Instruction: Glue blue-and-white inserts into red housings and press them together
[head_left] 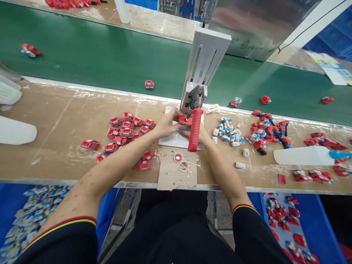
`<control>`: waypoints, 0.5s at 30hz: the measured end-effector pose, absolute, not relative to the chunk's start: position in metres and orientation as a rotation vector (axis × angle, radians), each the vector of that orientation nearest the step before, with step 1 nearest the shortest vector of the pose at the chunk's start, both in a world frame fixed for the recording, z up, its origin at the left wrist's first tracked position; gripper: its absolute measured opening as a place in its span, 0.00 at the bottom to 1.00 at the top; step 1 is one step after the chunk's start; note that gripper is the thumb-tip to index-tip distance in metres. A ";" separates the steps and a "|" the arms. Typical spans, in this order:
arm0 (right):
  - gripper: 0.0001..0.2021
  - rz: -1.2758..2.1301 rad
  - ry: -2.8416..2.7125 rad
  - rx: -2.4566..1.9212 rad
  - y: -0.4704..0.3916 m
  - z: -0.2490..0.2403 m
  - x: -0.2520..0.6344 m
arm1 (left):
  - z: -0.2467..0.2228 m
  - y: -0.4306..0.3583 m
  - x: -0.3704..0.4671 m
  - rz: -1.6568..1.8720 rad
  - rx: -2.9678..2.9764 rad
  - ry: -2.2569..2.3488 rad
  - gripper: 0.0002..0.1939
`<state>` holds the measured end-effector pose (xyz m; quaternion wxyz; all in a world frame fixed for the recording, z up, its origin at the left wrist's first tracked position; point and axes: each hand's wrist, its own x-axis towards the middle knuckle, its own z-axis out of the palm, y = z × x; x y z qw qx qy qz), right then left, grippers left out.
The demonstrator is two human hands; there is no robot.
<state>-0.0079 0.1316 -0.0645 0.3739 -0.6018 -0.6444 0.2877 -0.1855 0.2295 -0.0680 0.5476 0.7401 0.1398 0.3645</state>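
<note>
Green conveyor belt (104,55) runs behind a brown desk (63,121), a few pieces lying well apart on it. At the middle stands a metal press (210,47), and the red piece (184,120) being worked on sits at its foot, behind the red handle (194,134). The left hand (166,125) has its fingers closed around the piece's left end; the right hand (202,135) is partly hidden by the handle, its fingers just below the piece, and I cannot tell whether they grip.

This one piece looks midway through handling. Whether the red-and-grey pile (127,132) at left is finished or waiting is unclear; plenty of white blocks (227,128) remain loose at right.

Both forearms cross the near edge, either side of a cardboard sheet (165,176) carrying two small cups (178,153). Leftward there is ample room beyond the pile; rightward, the blocks crowd closer.
</note>
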 end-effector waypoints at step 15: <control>0.45 0.390 -1.626 -1.771 0.113 -0.074 0.005 | -0.067 0.223 -0.178 0.874 1.691 0.339 0.21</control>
